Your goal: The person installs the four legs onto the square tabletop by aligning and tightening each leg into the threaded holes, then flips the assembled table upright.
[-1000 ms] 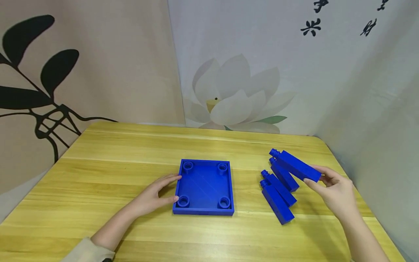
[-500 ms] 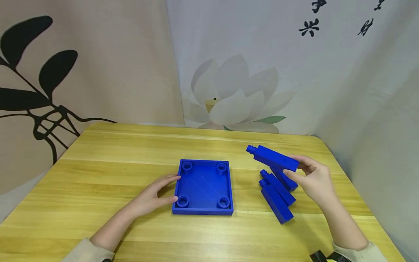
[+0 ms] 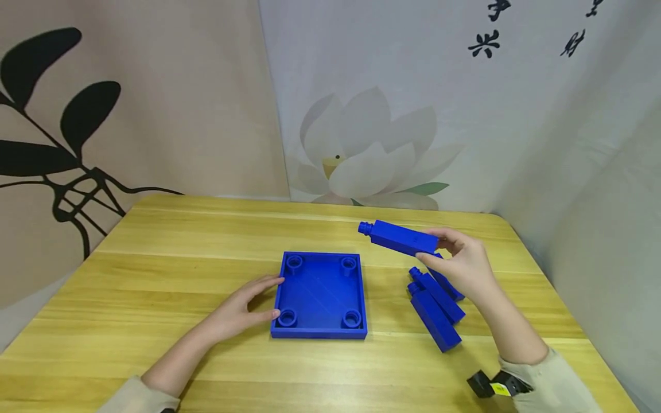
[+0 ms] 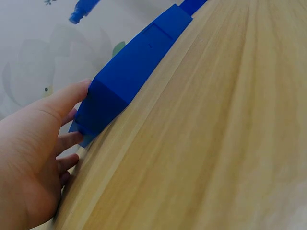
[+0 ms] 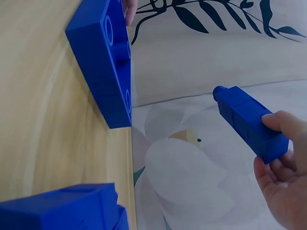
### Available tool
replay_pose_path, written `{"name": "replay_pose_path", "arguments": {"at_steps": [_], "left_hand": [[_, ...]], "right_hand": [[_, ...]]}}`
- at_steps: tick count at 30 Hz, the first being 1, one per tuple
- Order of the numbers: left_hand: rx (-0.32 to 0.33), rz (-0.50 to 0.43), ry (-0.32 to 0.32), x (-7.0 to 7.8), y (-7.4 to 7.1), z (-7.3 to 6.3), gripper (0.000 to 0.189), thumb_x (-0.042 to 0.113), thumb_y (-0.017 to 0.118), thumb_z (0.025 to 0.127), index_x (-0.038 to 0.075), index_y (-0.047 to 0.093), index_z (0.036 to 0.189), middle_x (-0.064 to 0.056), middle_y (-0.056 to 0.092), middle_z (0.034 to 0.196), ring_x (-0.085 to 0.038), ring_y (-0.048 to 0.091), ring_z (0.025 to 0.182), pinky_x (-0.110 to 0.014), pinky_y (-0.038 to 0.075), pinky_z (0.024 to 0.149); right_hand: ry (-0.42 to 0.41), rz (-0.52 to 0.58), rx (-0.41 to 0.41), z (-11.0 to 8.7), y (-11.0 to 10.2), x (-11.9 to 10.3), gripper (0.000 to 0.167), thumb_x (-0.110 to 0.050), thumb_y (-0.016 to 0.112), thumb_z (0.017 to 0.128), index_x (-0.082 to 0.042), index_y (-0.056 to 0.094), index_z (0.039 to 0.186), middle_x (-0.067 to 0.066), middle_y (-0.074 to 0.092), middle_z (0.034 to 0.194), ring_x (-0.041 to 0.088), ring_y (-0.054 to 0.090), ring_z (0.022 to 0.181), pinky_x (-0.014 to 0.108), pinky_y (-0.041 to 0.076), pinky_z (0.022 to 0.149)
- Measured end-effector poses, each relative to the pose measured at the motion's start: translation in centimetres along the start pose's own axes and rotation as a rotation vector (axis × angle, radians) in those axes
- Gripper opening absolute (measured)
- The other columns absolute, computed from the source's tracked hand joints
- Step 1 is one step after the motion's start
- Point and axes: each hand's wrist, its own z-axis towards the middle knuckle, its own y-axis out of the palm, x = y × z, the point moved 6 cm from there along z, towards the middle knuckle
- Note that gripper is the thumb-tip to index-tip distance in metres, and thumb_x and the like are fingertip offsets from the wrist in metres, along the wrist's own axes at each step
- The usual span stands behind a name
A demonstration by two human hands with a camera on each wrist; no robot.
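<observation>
In the head view a square blue tabletop [image 3: 320, 292] lies underside up, with a round socket in each corner. My left hand [image 3: 234, 312] touches its left edge with thumb and fingertips, fingers loosely extended; the left wrist view shows the tabletop's side [image 4: 129, 67] against them. Off the table, my right hand [image 3: 462, 269] pinches the plain end of a blue table leg [image 3: 400, 236]. The narrow threaded end of that leg [image 5: 249, 120] points away from my palm, leftward in the head view. Three more legs [image 3: 436, 321] lie beneath the right hand, one partly hidden by it.
The wooden table [image 3: 206, 367] ends at a pale curtain [image 3: 206, 115] printed with a lotus and dark leaves. Its side panel [image 3: 583, 201] hangs along the right edge. A small black device [image 3: 496, 384] is strapped at my right wrist.
My right hand has carried the leg leftward and slightly up, off the other legs toward the tabletop, turning it closer to level. My left hand and the tabletop have stayed put.
</observation>
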Motion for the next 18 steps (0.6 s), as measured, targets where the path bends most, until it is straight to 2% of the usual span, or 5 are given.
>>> {"name": "replay_pose_path", "arguments": {"at_steps": [2, 10, 18], "left_hand": [[0.002, -0.001, 0.001, -0.1, 0.1, 0.0, 0.067, 0.039, 0.07, 0.087, 0.014, 0.045, 0.144, -0.011, 0.037, 0.148, -0.038, 0.03, 0.135, -0.063, 0.024, 0.105], [0.007, 0.01, 0.016, -0.2, 0.1, 0.0, 0.067, 0.039, 0.07, 0.086, 0.014, 0.045, 0.143, -0.011, 0.038, 0.148, -0.038, 0.031, 0.135, -0.062, 0.024, 0.105], [0.007, 0.019, 0.02, -0.3, 0.1, 0.1, 0.067, 0.039, 0.07, 0.086, 0.014, 0.045, 0.143, -0.011, 0.039, 0.147, -0.038, 0.032, 0.134, -0.062, 0.025, 0.105]], "right_hand": [[-0.015, -0.013, -0.01, 0.3, 0.3, -0.4, 0.037, -0.012, 0.077, 0.082, -0.005, 0.067, 0.116, 0.006, 0.063, 0.104, 0.01, 0.056, 0.09, 0.017, 0.046, 0.078], [-0.026, -0.012, -0.077, 1.6, 2.0, -1.4, 0.035, -0.014, 0.077, 0.082, -0.007, 0.068, 0.114, 0.004, 0.065, 0.093, 0.015, 0.061, 0.086, 0.024, 0.047, 0.06], [-0.016, 0.016, -0.119, 2.6, 3.7, -2.6, 0.035, -0.016, 0.079, 0.08, -0.009, 0.068, 0.113, 0.002, 0.067, 0.092, 0.017, 0.062, 0.088, 0.035, 0.05, 0.073]]}}
